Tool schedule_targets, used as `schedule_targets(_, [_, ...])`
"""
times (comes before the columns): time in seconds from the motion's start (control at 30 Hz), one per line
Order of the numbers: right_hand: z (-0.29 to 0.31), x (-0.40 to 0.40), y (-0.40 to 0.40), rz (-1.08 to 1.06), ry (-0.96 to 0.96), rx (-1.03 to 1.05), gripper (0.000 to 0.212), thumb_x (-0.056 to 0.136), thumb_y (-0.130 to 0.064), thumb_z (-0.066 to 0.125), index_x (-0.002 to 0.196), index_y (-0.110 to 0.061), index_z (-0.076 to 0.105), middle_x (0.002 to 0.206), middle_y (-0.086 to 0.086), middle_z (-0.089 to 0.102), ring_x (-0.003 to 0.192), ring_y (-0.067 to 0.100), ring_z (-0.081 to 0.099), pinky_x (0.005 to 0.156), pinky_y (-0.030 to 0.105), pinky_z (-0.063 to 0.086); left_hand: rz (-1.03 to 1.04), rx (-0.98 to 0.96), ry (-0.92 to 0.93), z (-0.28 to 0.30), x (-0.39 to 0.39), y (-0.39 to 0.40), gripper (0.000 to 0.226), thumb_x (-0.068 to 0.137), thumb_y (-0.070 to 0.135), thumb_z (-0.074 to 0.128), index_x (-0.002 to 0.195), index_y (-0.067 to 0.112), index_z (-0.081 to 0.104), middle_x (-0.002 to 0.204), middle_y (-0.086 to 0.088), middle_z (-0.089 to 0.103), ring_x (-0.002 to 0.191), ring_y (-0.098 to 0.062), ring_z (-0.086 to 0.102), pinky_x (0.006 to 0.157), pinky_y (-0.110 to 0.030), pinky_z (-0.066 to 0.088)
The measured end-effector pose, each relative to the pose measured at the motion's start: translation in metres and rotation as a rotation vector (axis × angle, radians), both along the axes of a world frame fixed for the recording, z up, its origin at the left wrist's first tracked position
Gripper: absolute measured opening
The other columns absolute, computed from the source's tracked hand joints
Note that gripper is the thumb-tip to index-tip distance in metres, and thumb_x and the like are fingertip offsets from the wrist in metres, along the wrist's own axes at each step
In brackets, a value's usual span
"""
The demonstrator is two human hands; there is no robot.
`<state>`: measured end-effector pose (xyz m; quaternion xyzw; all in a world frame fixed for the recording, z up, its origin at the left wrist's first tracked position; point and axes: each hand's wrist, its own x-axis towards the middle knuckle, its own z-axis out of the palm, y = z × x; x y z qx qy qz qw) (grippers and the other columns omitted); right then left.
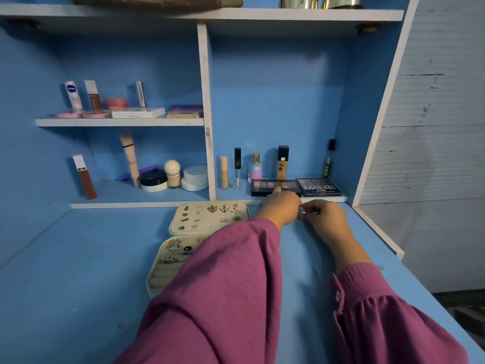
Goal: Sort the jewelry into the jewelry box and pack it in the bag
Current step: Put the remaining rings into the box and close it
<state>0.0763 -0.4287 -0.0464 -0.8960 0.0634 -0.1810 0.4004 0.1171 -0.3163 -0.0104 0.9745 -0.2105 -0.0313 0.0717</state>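
An open cream jewelry box (pixel 173 274) lies on the blue desk, left of my arms. Its upright lid panel (pixel 242 214) holds several earrings and small charms. Its lower tray has rings in padded rolls, and my left sleeve hides part of it. My left hand (pixel 282 207) and my right hand (pixel 325 218) meet fingertip to fingertip just right of the box, near the shelf edge. Together they pinch a small silvery jewelry piece (pixel 302 211), which is too tiny to identify.
Two eyeshadow palettes (pixel 319 187) lie on the low shelf right behind my hands. Bottles, tubes and jars (pixel 256 168) stand along the shelves. A brown woven thing (pixel 157 1) sits on the top shelf. The desk's right edge (pixel 380 232) is close to my right hand.
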Motion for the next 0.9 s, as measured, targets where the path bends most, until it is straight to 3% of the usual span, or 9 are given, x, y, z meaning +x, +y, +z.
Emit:
schedule_targets(0.17, [-0.001,-0.001,-0.004,-0.041,-0.023,0.038,0.025,0.085,-0.018,0.069,0.108,-0.008,0.068,0.103,0.009,0.067,0.091,0.017,0.055,0.078,0.024,0.038,0.022,-0.061,-0.104,-0.004,0.010,0.000,0.028,0.092,0.006,0.053,0.117,0.012,0.065,0.122,-0.010,0.060,0.125,-0.027,0.042,0.097,-0.037,0.044])
schedule_targets(0.3, [-0.001,-0.002,-0.004,-0.045,-0.020,0.022,0.021,0.088,-0.019,0.066,0.106,-0.008,0.068,0.106,0.009,0.068,0.092,0.018,0.055,0.078,0.024,0.037,0.043,-0.053,-0.063,0.000,0.004,0.005,0.019,0.089,0.006,0.059,0.107,0.004,0.063,0.116,-0.016,0.062,0.110,-0.030,0.056,0.088,-0.038,0.048])
schedule_targets(0.43, [-0.001,-0.003,0.000,-0.040,-0.037,0.001,0.016,0.088,-0.021,0.065,0.097,-0.009,0.071,0.099,0.008,0.071,0.088,0.019,0.057,0.074,0.025,0.037,-0.003,-0.060,0.000,0.013,-0.009,0.020,0.012,0.086,0.004,0.061,0.098,0.004,0.065,0.106,-0.014,0.067,0.104,-0.029,0.063,0.088,-0.039,0.052])
schedule_targets(0.5, [0.002,-0.007,0.005,-0.022,-0.057,0.002,0.013,0.088,-0.021,0.065,0.093,-0.011,0.072,0.095,0.007,0.071,0.087,0.018,0.058,0.074,0.025,0.038,-0.048,-0.134,0.011,0.023,-0.018,0.039,0.008,0.085,0.006,0.063,0.092,0.005,0.065,0.101,-0.010,0.069,0.098,-0.027,0.065,0.088,-0.041,0.053])
schedule_targets(0.6, [0.007,-0.014,0.019,0.020,-0.126,0.024,0.014,0.088,-0.020,0.064,0.094,-0.011,0.073,0.091,0.004,0.070,0.088,0.016,0.059,0.074,0.023,0.037,-0.052,-0.325,0.000,0.038,-0.038,0.080,0.012,0.082,0.008,0.068,0.093,0.011,0.070,0.095,-0.002,0.067,0.091,-0.019,0.062,0.084,-0.033,0.052])
schedule_targets(0.77, [0.017,-0.025,0.054,0.121,-0.193,0.116,0.015,0.087,-0.023,0.067,0.096,-0.013,0.074,0.084,-0.004,0.068,0.073,0.000,0.058,0.061,0.003,0.040,-0.012,-0.556,0.011,0.044,-0.081,0.159,0.009,0.080,0.011,0.073,0.086,0.016,0.075,0.078,0.008,0.069,0.080,-0.006,0.063,0.076,-0.019,0.049])
schedule_targets(0.9, [0.027,-0.035,0.087,0.258,-0.212,0.182,0.015,0.087,-0.020,0.068,0.097,-0.012,0.074,0.085,-0.004,0.071,0.074,-0.004,0.061,0.065,0.007,0.047,0.069,-0.725,0.011,0.027,-0.105,0.214,0.015,0.076,0.009,0.077,0.076,0.023,0.074,0.072,0.011,0.070,0.070,-0.003,0.061,0.069,-0.022,0.050])
